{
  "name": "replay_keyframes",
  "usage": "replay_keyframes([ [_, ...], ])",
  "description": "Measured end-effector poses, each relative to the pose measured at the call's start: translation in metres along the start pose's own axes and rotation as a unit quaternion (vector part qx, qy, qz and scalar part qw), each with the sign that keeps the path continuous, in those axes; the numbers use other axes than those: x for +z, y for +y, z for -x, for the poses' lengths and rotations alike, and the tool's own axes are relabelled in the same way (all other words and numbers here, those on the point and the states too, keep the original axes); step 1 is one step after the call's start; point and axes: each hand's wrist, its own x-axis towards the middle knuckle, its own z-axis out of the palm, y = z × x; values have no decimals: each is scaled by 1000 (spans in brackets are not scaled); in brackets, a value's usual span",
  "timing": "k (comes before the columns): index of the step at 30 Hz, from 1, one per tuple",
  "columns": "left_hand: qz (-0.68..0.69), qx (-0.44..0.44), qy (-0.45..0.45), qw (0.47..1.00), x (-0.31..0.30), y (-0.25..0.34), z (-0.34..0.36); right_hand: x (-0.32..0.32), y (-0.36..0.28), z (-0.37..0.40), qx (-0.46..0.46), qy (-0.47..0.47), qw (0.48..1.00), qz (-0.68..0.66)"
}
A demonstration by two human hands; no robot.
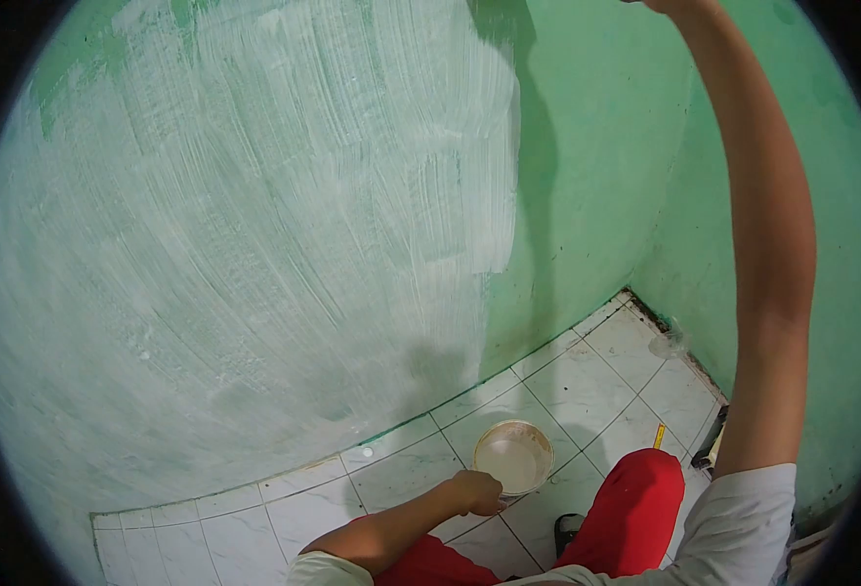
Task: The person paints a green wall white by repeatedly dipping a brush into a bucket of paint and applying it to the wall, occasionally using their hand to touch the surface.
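Observation:
My left hand (pixel 475 492) is closed on the near-left rim of a round paint bucket (pixel 516 459), which contains a pale, whitish liquid. The bucket appears low, over the floor tiles. High up, my right arm stretches toward the wall, and my right hand (pixel 661 4) is mostly cut off by the top edge. A small dark piece shows beside its fingers, too little to name. In front of me the green wall (pixel 596 146) carries a broad coat of streaky white paint (pixel 352 176), ending in a ragged vertical edge on the right.
White floor tiles (pixel 391 479) run along the wall to a corner at the right. A yellow strip (pixel 659 436) lies beside my red-clad knee (pixel 645 498). Clear plastic (pixel 672 340) rests by the right wall, near a dark object (pixel 710 439). A dark sandal (pixel 567 527) shows below.

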Motion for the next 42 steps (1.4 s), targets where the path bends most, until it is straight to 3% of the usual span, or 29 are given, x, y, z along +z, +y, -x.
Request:
replay_keyframes([
  [3, 4, 0, -5, 1000, -1, 2, 1, 45, 8, -6, 45, 59, 997, -25],
  [5, 7, -3, -7, 1000, -4, 6, 6, 100, 38, -12, -34, 191, 981, -14],
  [7, -9, 18, 13, 1000, -8, 12, 14, 168, 99, -35, -309, 336, 882, -116],
  [9, -12, 25, 22, 999, -6, 12, 15, 193, 88, 16, -157, 262, 935, -181],
  [11, -16, 34, 34, 999, -10, 15, 15, 212, 91, 49, -120, 233, 938, -228],
  [13, 5, 3, -9, 1000, -12, 19, 18, 221, 99, 75, -105, 208, 943, -237],
  [17, -29, 35, 26, 999, -6, 22, 18, 223, 122, 112, -73, 119, 963, -229],
  [20, -6, 18, -7, 1000, -4, 24, 15, 204, 133, 141, -45, 32, 983, -178],
  [22, -32, 43, 41, 998, 2, 21, 13, 178, 135, 151, -39, -2, 988, -150],
  [26, -1, 12, 7, 1000, -3, 23, 13, 131, 144, 124, -62, -89, 991, -82],
  [30, -7, 6, 5, 1000, 2, 16, 8, 83, 107, 70, -100, 18, 993, -52],
  [32, -10, 14, 9, 1000, 2, 17, 7, 68, 79, 48, -67, 46, 992, -99],
  [34, -23, 10, 11, 1000, 1, 17, 7, 73, 73, 14, -123, 121, 977, -128],
  [36, -24, 12, 9, 1000, -3, 21, 13, 63, 16, 34, 4, 128, 986, -108],
  [39, -19, 8, 9, 1000, -7, 23, 13, 107, 20, 10, 7, 157, 983, -90],
  [40, -12, 5, 11, 1000, -4, 22, 15, 131, 41, 3, -69, 157, 972, -163],
  [42, -6, -1, 29, 1000, 3, 19, 19, 165, 52, 12, -104, 180, 965, -160],
])
